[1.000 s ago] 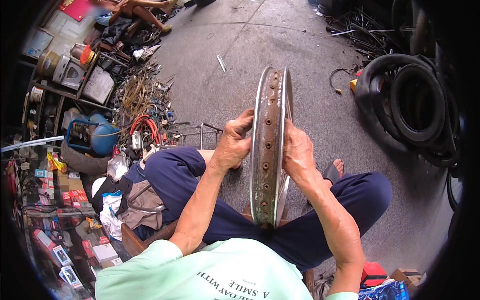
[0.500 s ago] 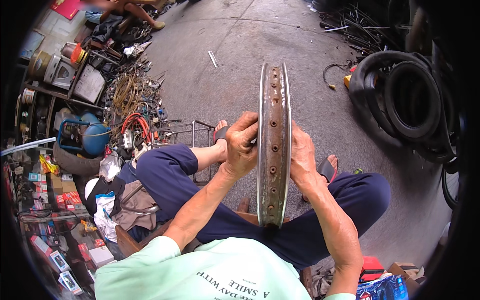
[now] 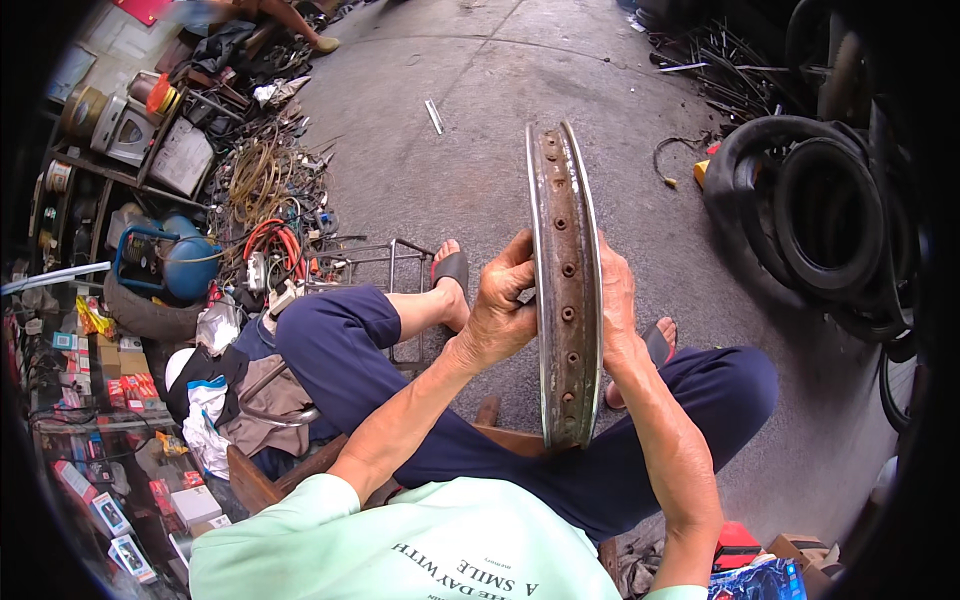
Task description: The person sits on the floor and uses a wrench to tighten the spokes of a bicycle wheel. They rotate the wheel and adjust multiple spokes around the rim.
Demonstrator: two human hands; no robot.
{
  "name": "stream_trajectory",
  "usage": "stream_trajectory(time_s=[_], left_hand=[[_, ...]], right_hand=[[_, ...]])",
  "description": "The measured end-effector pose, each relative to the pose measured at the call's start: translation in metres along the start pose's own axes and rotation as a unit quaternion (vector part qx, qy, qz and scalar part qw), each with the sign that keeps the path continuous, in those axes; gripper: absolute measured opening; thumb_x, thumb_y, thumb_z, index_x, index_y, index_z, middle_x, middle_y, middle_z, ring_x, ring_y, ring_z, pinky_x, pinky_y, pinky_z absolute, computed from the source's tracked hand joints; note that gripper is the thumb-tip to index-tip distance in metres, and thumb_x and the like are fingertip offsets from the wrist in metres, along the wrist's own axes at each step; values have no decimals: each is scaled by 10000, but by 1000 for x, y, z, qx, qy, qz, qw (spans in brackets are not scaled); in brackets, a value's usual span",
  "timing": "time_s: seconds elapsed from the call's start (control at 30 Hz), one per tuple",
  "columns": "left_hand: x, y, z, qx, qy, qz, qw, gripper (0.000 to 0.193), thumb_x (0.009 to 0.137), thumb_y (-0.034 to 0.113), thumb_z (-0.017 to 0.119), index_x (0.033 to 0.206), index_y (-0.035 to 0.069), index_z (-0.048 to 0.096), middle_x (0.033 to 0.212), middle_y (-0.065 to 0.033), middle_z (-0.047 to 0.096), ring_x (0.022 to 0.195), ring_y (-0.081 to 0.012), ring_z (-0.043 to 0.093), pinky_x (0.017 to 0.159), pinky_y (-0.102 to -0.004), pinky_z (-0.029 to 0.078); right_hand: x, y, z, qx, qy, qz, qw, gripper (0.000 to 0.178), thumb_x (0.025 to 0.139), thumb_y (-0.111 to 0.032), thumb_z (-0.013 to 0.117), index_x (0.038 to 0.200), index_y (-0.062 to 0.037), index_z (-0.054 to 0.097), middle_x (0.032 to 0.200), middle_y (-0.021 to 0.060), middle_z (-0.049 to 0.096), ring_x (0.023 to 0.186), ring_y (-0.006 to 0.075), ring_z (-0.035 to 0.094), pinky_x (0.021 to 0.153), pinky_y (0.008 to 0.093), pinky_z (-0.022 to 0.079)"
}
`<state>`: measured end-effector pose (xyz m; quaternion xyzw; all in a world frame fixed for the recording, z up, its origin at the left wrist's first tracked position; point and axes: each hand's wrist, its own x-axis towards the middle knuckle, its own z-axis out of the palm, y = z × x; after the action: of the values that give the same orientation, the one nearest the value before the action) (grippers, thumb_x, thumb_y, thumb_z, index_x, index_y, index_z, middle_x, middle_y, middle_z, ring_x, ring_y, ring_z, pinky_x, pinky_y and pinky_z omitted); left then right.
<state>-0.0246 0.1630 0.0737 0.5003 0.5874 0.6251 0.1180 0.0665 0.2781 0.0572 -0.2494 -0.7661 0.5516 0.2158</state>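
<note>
A rusty metal wheel rim (image 3: pixel 566 340) with bright side edges and a row of spoke holes stands upright before me, its lower end between my thighs. Against its left side my left hand (image 3: pixel 500 305) is closed, with thumb and bent fingers at the edge; the fingertips are partly hidden by the rim. My right hand (image 3: pixel 617 295) grips the opposite side, most of its fingers out of sight behind the metal. The rim leans slightly, its top tipped to the left.
Black tyres (image 3: pixel 825 215) are piled at the right. On the left are a blue compressor tank (image 3: pixel 188 262), tangled cables (image 3: pixel 265 185), a metal rack (image 3: pixel 395 265) and small boxed goods (image 3: pixel 135 390). A small pale strip (image 3: pixel 433 117) lies on the concrete floor (image 3: pixel 560 70).
The rim has shifted a little to the right and tilted, its top now leaning left. Its spoke holes sit at different heights. Both hands have moved slightly right with it.
</note>
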Motion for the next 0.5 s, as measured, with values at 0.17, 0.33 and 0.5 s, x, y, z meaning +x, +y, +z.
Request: stream_trajectory(time_s=[0.17,0.33,0.5], left_hand=[[-1,-1,6,97,31,62,993,260,719,46,762,961,-24,698,980,-107,646,847,-227,601,720,-326,494],[-5,4,9,117,70,40,990,232,724,32,758,940,-26,700,929,-96,650,815,-205,602,681,-317,487],[-5,15,14,-123,143,-159,969,270,813,-20,722,1081,-17,682,996,-48,679,879,-137,642,741,-268,512]], right_hand=[[-5,4,2,25,11,19,999,500,1031,-495,377,1047,-47,600,779,22,605,655,76,570,576,253,494],[-5,7,8,23,31,10,999,502,1020,-507,395,1026,-46,593,767,15,580,647,84,535,559,251,468],[1,2,9,-66,39,-18,997,398,1005,-410,439,1033,-40,583,801,93,626,676,191,613,616,346,510]])
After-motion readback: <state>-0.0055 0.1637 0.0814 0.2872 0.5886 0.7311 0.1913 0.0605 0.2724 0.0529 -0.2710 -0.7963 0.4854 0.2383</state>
